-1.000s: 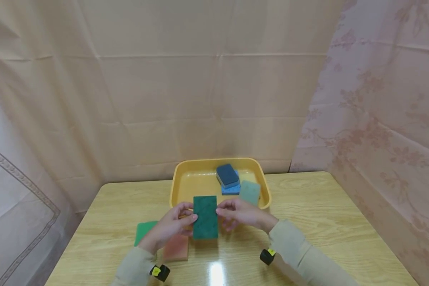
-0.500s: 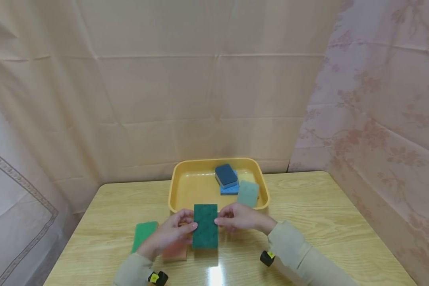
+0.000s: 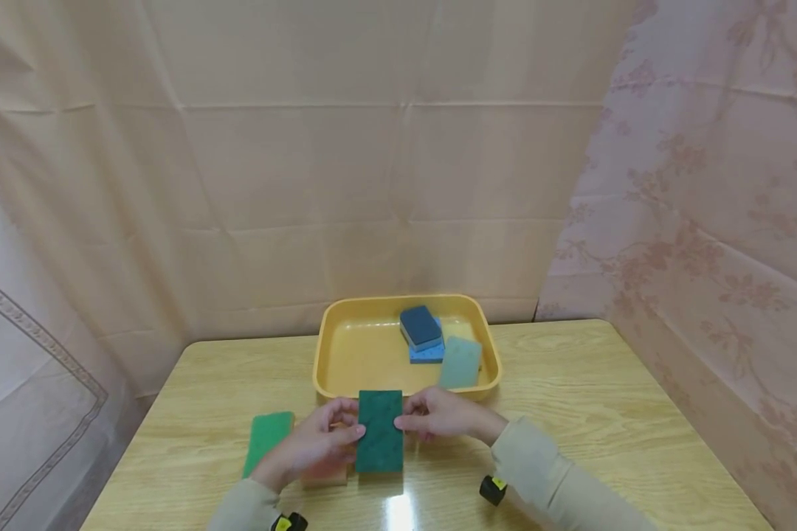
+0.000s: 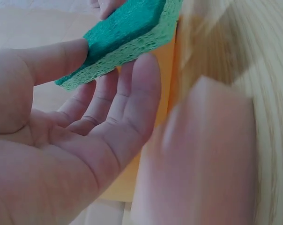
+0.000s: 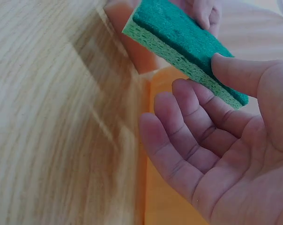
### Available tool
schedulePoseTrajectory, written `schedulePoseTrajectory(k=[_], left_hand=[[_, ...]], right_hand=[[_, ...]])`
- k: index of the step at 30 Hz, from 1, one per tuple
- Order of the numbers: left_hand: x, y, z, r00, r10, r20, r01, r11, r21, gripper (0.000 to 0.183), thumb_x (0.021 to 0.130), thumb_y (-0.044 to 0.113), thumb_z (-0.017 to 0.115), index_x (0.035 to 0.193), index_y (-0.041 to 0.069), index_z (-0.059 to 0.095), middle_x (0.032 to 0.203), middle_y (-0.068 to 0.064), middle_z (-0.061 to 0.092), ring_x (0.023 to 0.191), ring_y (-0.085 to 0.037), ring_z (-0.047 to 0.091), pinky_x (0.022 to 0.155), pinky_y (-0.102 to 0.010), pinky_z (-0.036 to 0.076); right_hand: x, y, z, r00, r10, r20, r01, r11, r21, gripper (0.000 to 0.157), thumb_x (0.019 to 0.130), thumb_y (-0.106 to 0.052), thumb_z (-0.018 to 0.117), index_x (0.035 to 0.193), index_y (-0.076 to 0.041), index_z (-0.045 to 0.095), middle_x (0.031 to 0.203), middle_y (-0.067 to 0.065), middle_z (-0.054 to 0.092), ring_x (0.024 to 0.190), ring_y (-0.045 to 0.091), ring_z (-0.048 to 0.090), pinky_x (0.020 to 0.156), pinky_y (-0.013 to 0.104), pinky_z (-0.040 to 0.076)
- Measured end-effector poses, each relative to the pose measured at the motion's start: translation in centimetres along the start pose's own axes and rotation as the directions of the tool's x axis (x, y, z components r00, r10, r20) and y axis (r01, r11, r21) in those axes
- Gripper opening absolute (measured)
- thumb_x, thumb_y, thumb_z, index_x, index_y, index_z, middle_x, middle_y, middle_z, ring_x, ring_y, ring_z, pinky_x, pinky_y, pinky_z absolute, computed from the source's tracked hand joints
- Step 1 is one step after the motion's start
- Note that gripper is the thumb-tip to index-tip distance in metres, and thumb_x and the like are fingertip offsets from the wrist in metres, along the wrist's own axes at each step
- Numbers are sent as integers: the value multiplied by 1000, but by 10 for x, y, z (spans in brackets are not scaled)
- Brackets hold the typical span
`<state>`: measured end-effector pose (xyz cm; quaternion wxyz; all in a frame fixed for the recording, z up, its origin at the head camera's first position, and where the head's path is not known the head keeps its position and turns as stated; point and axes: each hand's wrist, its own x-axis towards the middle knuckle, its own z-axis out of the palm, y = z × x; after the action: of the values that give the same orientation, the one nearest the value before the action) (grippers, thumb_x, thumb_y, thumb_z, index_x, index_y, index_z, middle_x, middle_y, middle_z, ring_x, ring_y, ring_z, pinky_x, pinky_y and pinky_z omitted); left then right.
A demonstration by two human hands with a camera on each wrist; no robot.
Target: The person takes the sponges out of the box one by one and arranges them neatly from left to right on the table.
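Observation:
A green scrub sponge (image 3: 380, 434), dark scouring side facing up and lighter porous side below, is held above the table between both hands. My left hand (image 3: 315, 439) pinches its left edge, thumb on top and fingers underneath. On the opposite edge, my right hand (image 3: 446, 414) pinches it the same way. In the left wrist view the sponge (image 4: 127, 35) shows its pale green cellulose layer over the fingertips. The right wrist view has the sponge (image 5: 183, 51) tilted, clear of the wood surface. A pink sponge (image 3: 325, 476) lies partly hidden under my left hand.
Behind the hands stands a yellow tray (image 3: 355, 361), holding a dark blue sponge (image 3: 421, 327) on a bright blue one (image 3: 427, 355) and a pale green sponge (image 3: 460, 363) against its front right. A bright green sponge (image 3: 268, 441) lies left on the wooden table (image 3: 571, 413).
Both hands have drawn the green sponge down in the head view, toward the person and away from the tray. The grip on it stays the same.

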<state>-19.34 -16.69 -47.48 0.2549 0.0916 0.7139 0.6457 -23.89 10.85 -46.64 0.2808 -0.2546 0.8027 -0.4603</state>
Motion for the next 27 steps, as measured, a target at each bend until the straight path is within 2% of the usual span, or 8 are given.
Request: schedulePoseTrajectory(k=[7, 16, 27], left_hand=[[-2, -9, -3, 999, 36, -15, -34, 990, 140, 44, 101, 25, 66, 130, -2, 48, 112, -12, 57, 97, -26, 62, 78, -37, 56], [-3, -11, -2, 998, 58, -24, -53, 985, 167, 42, 101, 21, 66, 130, -3, 48, 108, -11, 57, 93, -25, 61, 76, -40, 56], [-7, -8, -4, 996, 79, -45, -68, 976, 207, 44, 100, 23, 67, 130, -4, 50, 108, -12, 58, 94, -26, 61, 75, -37, 57]], right_hand=[[2, 6, 7, 999, 33, -5, -33, 999, -24, 20, 99, -32, 68, 95, -12, 72, 86, 10, 71, 71, 22, 66, 68, 42, 58], [4, 8, 13, 999, 42, -3, -42, 999, 4, 19, 99, -29, 68, 96, -11, 71, 86, 10, 71, 71, 23, 66, 69, 45, 59], [4, 3, 12, 999, 32, 3, -32, 999, 13, 20, 101, -29, 66, 97, -10, 71, 91, 10, 72, 74, 24, 67, 72, 46, 59]])
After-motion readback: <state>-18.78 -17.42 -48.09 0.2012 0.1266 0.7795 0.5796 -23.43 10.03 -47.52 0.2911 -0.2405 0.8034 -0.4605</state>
